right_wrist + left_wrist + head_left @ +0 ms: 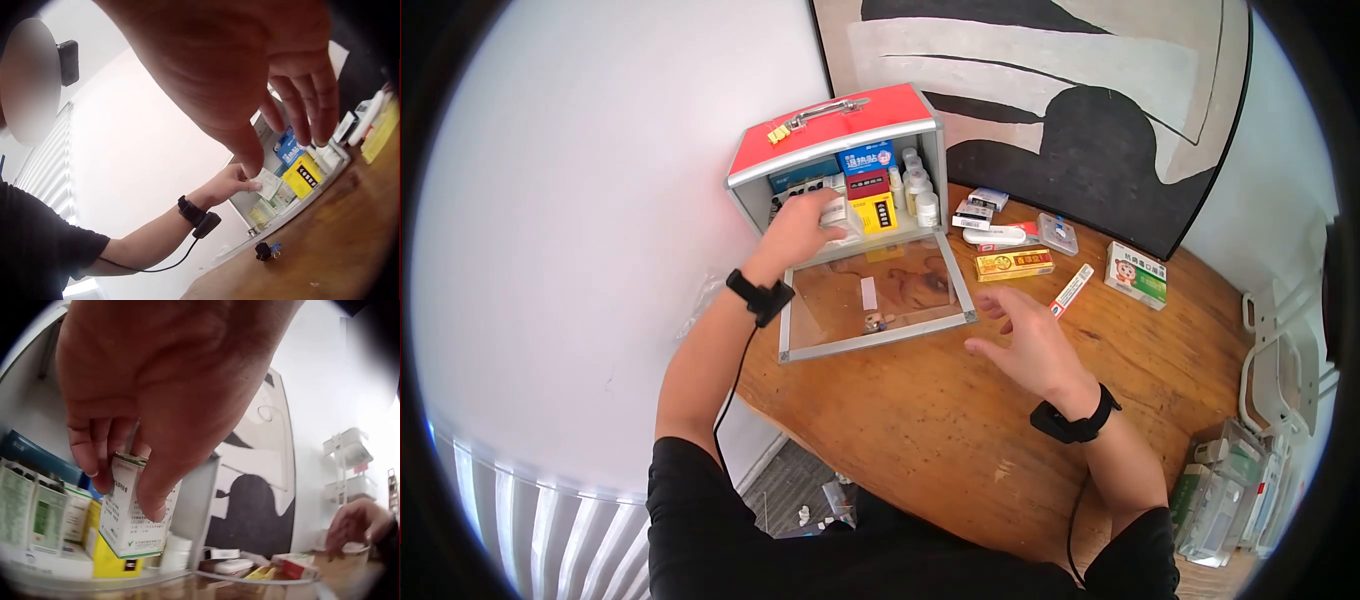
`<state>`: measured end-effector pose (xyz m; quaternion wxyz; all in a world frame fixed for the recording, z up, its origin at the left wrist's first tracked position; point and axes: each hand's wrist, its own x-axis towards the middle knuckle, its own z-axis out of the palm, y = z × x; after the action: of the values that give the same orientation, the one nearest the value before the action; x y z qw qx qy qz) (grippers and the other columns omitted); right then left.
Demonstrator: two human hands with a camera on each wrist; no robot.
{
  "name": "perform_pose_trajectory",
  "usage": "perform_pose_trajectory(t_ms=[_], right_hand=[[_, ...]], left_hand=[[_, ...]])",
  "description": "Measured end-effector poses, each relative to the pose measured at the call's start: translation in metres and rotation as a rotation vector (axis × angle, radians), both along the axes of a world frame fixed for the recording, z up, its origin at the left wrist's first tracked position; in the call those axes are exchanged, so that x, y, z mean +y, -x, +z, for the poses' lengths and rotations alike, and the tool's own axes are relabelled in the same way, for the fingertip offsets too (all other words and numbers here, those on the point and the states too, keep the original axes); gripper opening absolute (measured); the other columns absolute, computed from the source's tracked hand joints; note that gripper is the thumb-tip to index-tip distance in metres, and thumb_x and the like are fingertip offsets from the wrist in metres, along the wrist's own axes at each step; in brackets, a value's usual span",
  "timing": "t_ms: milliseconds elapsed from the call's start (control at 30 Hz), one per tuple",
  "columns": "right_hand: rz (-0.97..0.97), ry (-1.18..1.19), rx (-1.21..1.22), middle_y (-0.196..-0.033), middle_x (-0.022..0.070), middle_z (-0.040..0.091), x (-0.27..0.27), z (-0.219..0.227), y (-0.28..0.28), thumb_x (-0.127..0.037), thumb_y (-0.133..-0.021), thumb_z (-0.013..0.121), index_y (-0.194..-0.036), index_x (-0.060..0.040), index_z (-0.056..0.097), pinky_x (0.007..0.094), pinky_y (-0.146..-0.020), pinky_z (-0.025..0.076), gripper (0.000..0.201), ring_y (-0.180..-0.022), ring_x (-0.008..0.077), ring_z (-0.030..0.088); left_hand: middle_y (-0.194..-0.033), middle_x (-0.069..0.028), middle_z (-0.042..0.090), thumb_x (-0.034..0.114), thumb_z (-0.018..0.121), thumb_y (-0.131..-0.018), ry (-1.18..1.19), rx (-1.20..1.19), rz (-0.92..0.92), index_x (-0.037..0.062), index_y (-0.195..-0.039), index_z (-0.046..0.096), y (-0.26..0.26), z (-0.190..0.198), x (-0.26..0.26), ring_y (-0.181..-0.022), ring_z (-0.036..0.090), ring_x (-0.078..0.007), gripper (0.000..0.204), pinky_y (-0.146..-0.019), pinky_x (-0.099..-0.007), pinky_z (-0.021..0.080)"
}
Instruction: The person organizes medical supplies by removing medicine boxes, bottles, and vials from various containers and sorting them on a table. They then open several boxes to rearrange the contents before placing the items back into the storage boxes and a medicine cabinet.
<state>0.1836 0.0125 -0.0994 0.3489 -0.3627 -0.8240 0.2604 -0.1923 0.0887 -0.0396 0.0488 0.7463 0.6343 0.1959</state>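
Observation:
A medicine case (830, 125) with a red top and silver edges stands at the back of the table, its clear front door (825, 315) folded down. In its opening my left hand (798, 235) pinches a small white medicine box (128, 515) with green edges between thumb and fingers. Inside are a yellow box (877, 213), a dark red box (868, 184), a blue box (867, 158) and several white bottles (926, 208). Green-and-white boxes (47, 515) sit left of the held box in the left wrist view. My right hand (1040, 345) hovers over the table with relaxed fingers, holding nothing.
Right of the case lie a yellow carton (1014, 264), a white thermometer-like case (994, 236), a slim white box (1072, 291) and a white-and-green box (1137, 275). A framed picture (1090, 130) leans behind them. A rack of packages (1225, 490) stands at the right edge.

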Motion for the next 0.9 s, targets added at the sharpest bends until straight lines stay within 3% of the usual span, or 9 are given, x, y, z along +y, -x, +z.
perform_pose_trajectory(t_ms=[167,267,333,567,700,767,800,833,900], right_hand=[[-0.01,-0.028,-0.054,-0.114,0.0194,0.074,0.006,-0.011,-0.013,-0.019,-0.09,0.086,-0.122,-0.0005,0.067,0.0461,-0.093,0.06,0.041,-0.108,0.0389,0.073],[-0.056,-0.011,-0.134,-0.105,0.0212,0.077,0.009,-0.015,-0.026,-0.022,-0.094,0.081,-0.115,-0.0009,0.071,0.0481,-0.087,0.06,0.032,-0.1,0.0405,0.075],[-0.101,-0.021,-0.198,-0.1,0.0167,0.079,0.013,-0.013,-0.034,-0.022,-0.094,0.082,-0.112,-0.0004,0.073,0.0419,-0.083,0.061,0.029,-0.093,0.0346,0.077],[-0.353,-0.032,-0.298,-0.099,0.0177,0.079,0.058,-0.018,-0.087,-0.017,-0.092,0.08,-0.111,-0.0024,0.076,0.0437,-0.087,0.061,0.024,-0.094,0.0359,0.077],[-0.611,-0.108,-0.417,-0.13,0.0252,0.071,0.098,-0.013,-0.152,-0.017,-0.089,0.079,-0.127,-0.0029,0.072,0.05,-0.102,0.056,0.041,-0.122,0.0414,0.068],[-0.641,-0.144,-0.609,-0.139,0.0253,0.067,0.131,-0.038,-0.2,-0.025,-0.078,0.091,-0.145,-0.0052,0.062,0.0502,-0.113,0.051,0.076,-0.134,0.0423,0.061],[-0.557,-0.155,-0.665,-0.145,0.0246,0.063,0.157,-0.066,-0.235,-0.031,-0.069,0.097,-0.155,-0.0063,0.053,0.0486,-0.119,0.047,0.1,-0.139,0.0425,0.057],[-0.479,0.13,-0.657,-0.152,0.0242,0.059,0.165,-0.053,-0.243,-0.032,-0.063,0.1,-0.159,-0.0069,0.049,0.047,-0.123,0.043,0.112,-0.145,0.0418,0.052],[-0.415,0.101,-0.69,-0.15,0.0251,0.06,0.183,-0.075,-0.273,-0.034,-0.058,0.103,-0.157,-0.0052,0.051,0.0453,-0.123,0.043,0.116,-0.143,0.0425,0.054]], left_hand=[[-0.12,-0.0255,0.075,0.017,0.089,-0.081,-0.105,0.324,-0.001,0.0006,-0.117,0.073,0.032,-0.033,0.052,-0.116,0.071,-0.0434,0.042,-0.102,-0.0515,0.057],[-0.123,-0.0226,0.073,0.014,0.09,-0.077,-0.192,0.357,0.054,0.0007,-0.121,0.072,0.036,-0.051,0.08,-0.119,0.067,-0.0427,0.05,-0.106,-0.0512,0.055],[-0.128,-0.0217,0.07,0.012,0.092,-0.072,-0.184,0.423,0.063,-0.0003,-0.125,0.071,0.04,-0.053,0.09,-0.124,0.065,-0.0418,0.058,-0.109,-0.049,0.053],[-0.13,-0.019,0.066,0.015,0.096,-0.07,-0.243,0.481,0.172,0.0018,-0.139,0.062,0.032,-0.062,0.091,-0.124,0.065,-0.0387,0.078,-0.105,-0.0496,0.054],[-0.131,-0.0185,0.066,0.017,0.096,-0.071,-0.366,0.548,0.135,0.0024,-0.139,0.06,0.032,-0.062,0.075,-0.123,0.066,-0.0373,0.079,-0.103,-0.0482,0.055],[-0.129,-0.0175,0.068,0.021,0.094,-0.074,-0.335,0.564,0.133,0.0031,-0.129,0.065,0.019,-0.046,0.05,-0.12,0.067,-0.0362,0.065,-0.1,-0.048,0.056],[-0.121,-0.0159,0.071,0.023,0.092,-0.077,-0.391,0.566,0.105,0.0038,-0.12,0.068,0.021,-0.046,0.038,-0.112,0.07,-0.0345,0.053,-0.096,-0.0468,0.057],[-0.115,-0.015,0.072,0.023,0.091,-0.077,-0.402,0.572,0.111,0.0046,-0.116,0.069,0.014,-0.037,0.017,-0.107,0.072,-0.034,0.048,-0.092,-0.0463,0.058],[-0.107,-0.0146,0.074,0.022,0.09,-0.08,-0.349,0.535,0.124,0.0057,-0.11,0.071,0.003,-0.026,-0.014,-0.098,0.074,-0.0351,0.04,-0.084,-0.0471,0.06]])
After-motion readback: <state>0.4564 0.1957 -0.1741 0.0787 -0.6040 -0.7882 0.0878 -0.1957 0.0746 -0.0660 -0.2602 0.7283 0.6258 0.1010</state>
